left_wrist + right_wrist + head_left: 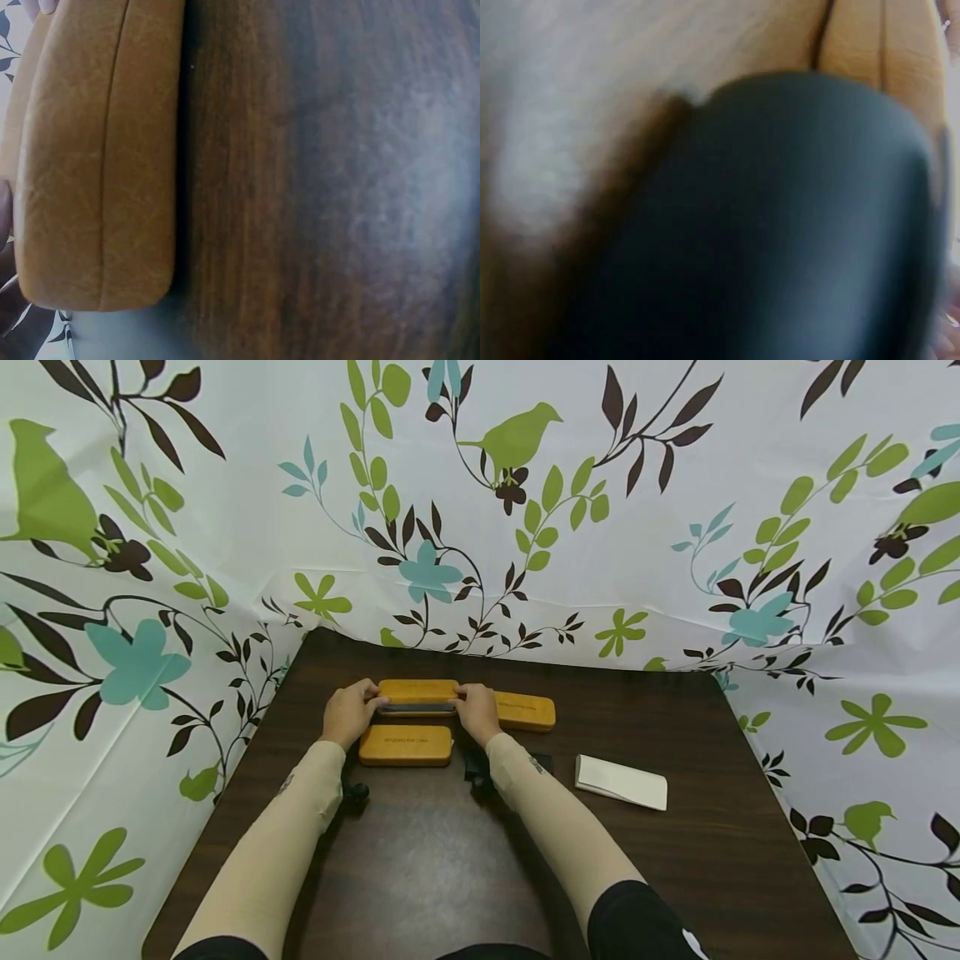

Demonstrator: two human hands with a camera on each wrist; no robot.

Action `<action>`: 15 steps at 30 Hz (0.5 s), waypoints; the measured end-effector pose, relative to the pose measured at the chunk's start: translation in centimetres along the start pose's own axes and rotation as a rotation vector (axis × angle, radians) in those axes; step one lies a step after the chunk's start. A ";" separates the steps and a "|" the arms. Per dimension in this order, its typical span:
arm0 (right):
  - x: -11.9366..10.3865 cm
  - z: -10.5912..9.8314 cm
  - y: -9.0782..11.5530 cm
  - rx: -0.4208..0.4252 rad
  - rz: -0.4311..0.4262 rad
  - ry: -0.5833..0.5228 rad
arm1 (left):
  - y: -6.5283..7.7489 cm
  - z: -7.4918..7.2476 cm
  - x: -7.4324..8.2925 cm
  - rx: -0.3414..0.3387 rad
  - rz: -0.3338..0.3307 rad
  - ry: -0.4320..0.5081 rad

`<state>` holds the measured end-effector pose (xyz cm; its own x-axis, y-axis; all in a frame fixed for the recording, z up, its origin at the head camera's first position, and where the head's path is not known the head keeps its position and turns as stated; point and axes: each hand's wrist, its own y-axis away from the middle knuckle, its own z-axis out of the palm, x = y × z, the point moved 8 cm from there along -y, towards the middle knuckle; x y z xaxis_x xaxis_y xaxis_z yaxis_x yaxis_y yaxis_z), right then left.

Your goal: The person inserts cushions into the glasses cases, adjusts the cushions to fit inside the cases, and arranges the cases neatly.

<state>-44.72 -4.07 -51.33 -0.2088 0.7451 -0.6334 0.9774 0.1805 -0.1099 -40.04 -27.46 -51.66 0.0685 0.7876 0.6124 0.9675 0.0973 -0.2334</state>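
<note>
In the head view, both hands grip one mustard-yellow hard case (417,688) by its two ends, with a dark grey strip showing along its near side. My left hand (349,713) has its thumb and fingers at the left end, and my right hand (477,710) pinches the right end. Just nearer to me lies a second yellow case (406,746), closed, with small dark lettering on top. The left wrist view shows a yellow case (97,165) up close, its seam running lengthwise. A blurred dark rounded object fills much of the right wrist view, hiding the right fingers.
A third yellow case (527,712) lies beyond the right hand. To the right is a folded cream-white sheet (621,782). Something flat and black (542,764) lies partly under the right forearm. Patterned cloth (525,568) hangs around the dark wooden table (645,877).
</note>
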 end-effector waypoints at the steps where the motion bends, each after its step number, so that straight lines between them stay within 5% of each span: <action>1: 0.0 0.0 0.1 0.005 -0.008 0.025 | 0.0 0.2 0.1 -0.004 0.012 -0.019; 7: 0.2 0.3 0.6 -0.046 -0.005 0.108 | -0.2 1.1 0.4 -0.029 0.065 -0.109; 15: 0.2 0.2 0.3 -0.045 -0.048 0.129 | -0.6 0.4 -0.2 -0.079 0.022 -0.074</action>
<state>-44.45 -3.95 -51.65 -0.2601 0.8106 -0.5247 0.9645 0.2442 -0.1009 -40.78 -27.45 -51.99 0.0747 0.8320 0.5498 0.9824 0.0333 -0.1840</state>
